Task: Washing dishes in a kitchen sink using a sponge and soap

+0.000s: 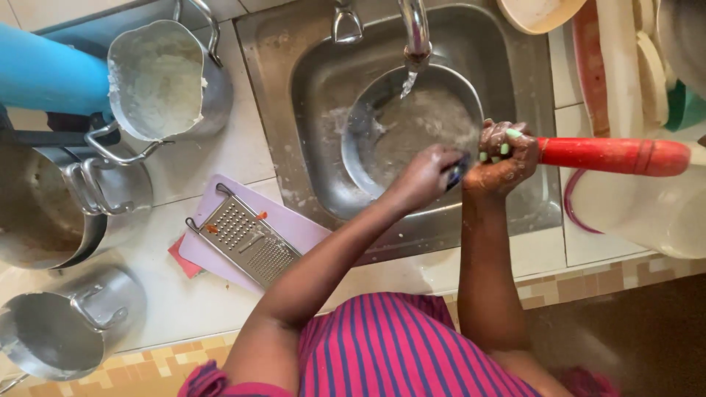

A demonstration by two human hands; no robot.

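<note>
A: hands status?
B: right hand (pixel 506 156) clenched on the pan (pixel 412 129) where its red handle (pixel 614 156) starts; left hand (pixel 430 173) grasping a small dark scrubber (pixel 456 173) at the pan's rim.
A: pan location?
B: in the sink (pixel 309 88), under the tap (pixel 416 33); water running; handle sticks out right.
A: desk?
B: grater (pixel 248 241) on a lilac board (pixel 294 220); pots (pixel 165 81) left.

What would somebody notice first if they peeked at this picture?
Probably the bright red handle sticking out to the right of the sink, gripped by the soapy right hand. Beside it the left hand scrubs with something small and dark, under the running tap. On the counter to the left lies a metal grater.
</note>
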